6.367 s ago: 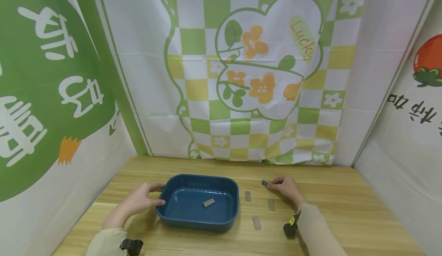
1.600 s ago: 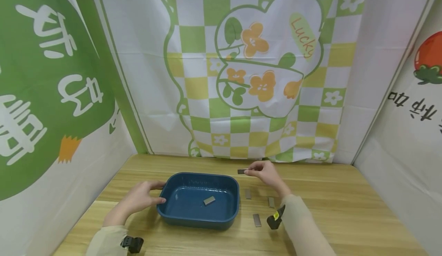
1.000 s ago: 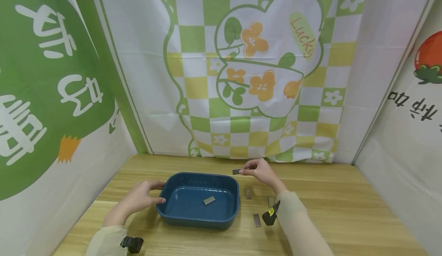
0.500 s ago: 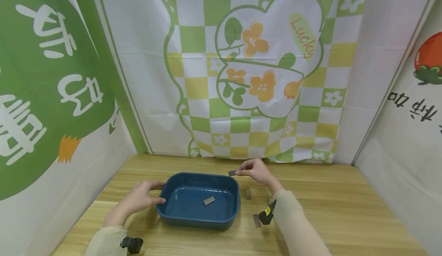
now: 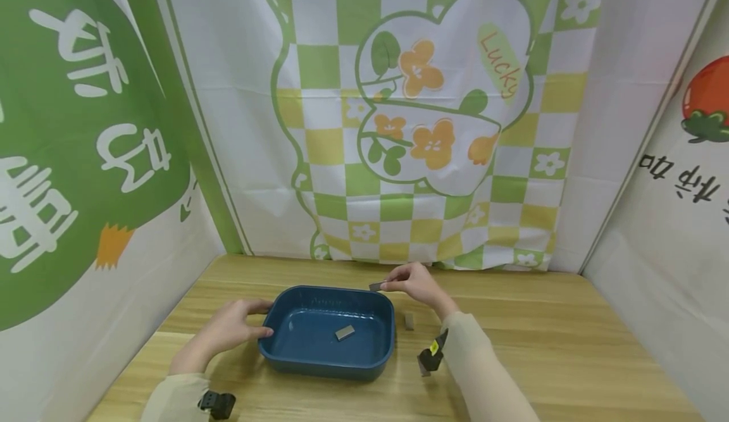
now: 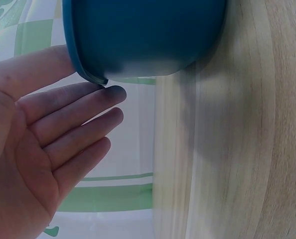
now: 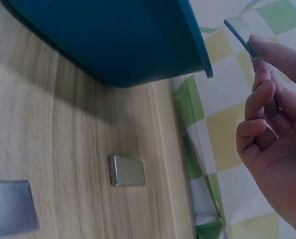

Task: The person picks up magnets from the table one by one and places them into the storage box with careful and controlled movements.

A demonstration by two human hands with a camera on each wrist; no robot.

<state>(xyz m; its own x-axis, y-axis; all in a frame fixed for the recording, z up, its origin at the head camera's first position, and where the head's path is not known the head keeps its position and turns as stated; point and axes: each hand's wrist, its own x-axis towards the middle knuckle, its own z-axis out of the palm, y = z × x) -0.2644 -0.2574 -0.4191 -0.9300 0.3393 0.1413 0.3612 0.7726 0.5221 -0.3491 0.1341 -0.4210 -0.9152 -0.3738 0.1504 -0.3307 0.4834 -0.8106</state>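
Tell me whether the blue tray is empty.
Not empty: one small metal bar lies on the floor of the blue tray.

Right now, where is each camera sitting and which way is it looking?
Head: on the person's head, facing forward and down at the table; shows both hands and sleeves.
Left wrist: by the left hand, facing the blue tub; shows palm and fingers.
Right wrist: by the right hand, facing the tub's side; shows fingers pinching a metal piece.
All three share the blue tub.
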